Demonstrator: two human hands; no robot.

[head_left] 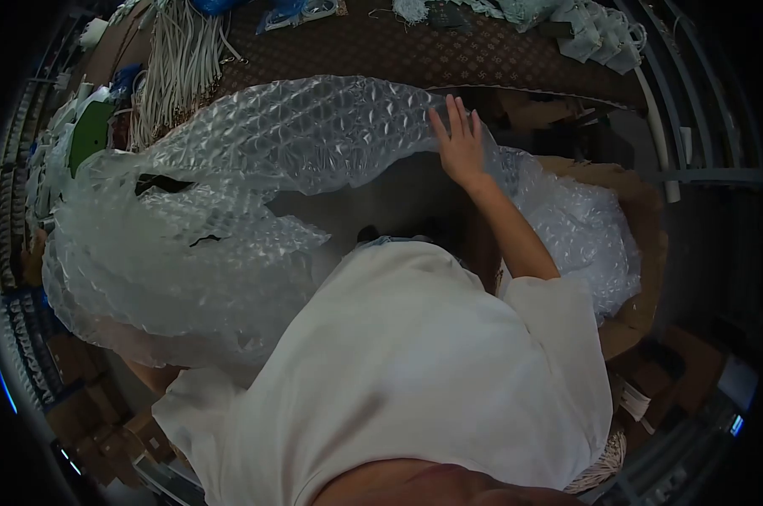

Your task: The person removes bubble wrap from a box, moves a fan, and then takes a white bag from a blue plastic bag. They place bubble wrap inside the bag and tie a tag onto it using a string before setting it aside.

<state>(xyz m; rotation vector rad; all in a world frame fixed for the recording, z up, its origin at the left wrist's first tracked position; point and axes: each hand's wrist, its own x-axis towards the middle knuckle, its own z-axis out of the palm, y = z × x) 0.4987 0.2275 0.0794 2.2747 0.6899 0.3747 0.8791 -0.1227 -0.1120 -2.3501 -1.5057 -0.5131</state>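
A long sheet of clear bubble wrap (314,126) stretches across in front of me, from a large crumpled bulk on the left to the right side. My right hand (461,148) lies against the right part of this strip, fingers spread and straight, not gripping. On the left, my forearm (151,374) passes under the bulky wrap. The plastic covers my left hand, so its fingers cannot be made out. Two torn holes show in the left part of the wrap.
An opened cardboard box (647,244) at the right holds more crumpled bubble wrap (580,236). Ahead is a table with a brown patterned cover (381,51), carrying a bundle of pale cords (183,67) and small clear bags (596,38). Metal racks (727,173) stand at the right.
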